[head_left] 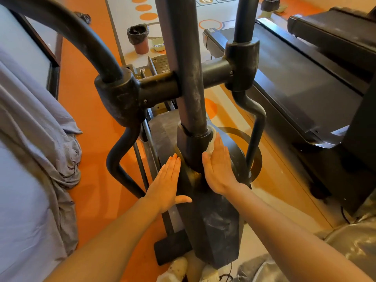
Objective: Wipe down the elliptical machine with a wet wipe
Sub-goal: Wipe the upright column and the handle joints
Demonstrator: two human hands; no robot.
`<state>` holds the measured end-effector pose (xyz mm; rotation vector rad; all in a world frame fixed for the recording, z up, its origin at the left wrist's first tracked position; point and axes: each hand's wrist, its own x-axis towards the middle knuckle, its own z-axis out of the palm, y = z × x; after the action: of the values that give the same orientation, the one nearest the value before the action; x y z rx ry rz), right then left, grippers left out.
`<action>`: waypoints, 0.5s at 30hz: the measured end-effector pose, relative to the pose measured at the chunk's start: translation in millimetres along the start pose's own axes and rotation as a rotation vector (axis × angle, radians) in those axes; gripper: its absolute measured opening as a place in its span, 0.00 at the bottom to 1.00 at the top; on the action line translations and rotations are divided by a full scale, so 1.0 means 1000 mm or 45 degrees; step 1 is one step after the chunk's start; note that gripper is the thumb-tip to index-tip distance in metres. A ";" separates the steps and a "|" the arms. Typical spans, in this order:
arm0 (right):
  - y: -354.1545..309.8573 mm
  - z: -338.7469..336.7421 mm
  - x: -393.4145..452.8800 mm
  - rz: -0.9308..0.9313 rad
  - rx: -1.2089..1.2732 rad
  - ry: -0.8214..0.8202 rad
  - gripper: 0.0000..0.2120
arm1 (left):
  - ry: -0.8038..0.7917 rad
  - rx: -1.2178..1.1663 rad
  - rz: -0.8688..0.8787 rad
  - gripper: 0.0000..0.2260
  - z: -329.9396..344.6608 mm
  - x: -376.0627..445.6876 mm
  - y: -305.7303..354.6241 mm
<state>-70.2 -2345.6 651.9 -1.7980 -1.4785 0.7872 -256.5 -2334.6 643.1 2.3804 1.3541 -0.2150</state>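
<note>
The black, dusty elliptical machine (211,226) fills the middle of the view, its upright post (187,78) rising from a base housing. My right hand (218,166) lies flat with straight fingers on the right side of the housing, pressing a white wet wipe (211,142) that shows just past the fingertips. My left hand (167,182) rests flat against the left side of the housing, fingers straight, thumb spread, holding nothing.
Two curved handle arms (120,151) (255,123) flank the post. A treadmill (295,82) stands on the right, a grey cloth-covered object (30,159) on the left. A lined bin (139,38) and a small tray (158,44) sit on the orange floor beyond. Shoes (177,269) show below.
</note>
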 end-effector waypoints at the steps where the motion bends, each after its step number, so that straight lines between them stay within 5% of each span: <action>1: 0.001 -0.001 0.000 -0.004 0.010 -0.017 0.32 | -0.002 -0.012 0.001 0.55 -0.002 0.000 0.001; 7: 0.008 -0.013 -0.024 -0.028 0.061 -0.133 0.33 | -0.023 -0.061 -0.011 0.56 -0.004 0.000 0.001; 10: 0.012 -0.016 -0.029 0.154 0.328 0.059 0.37 | -0.044 -0.099 0.011 0.57 -0.004 0.001 -0.001; 13: 0.002 -0.010 -0.013 0.148 0.187 0.201 0.23 | -0.055 -0.156 -0.007 0.55 -0.004 0.005 0.001; 15: -0.010 0.002 0.000 0.154 0.203 0.173 0.23 | -0.044 -0.154 -0.029 0.57 -0.002 0.006 0.004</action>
<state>-77.1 -2343.7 658.9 -1.7954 -1.1955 0.8021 -250.3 -2330.2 644.2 2.2530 1.3399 -0.1747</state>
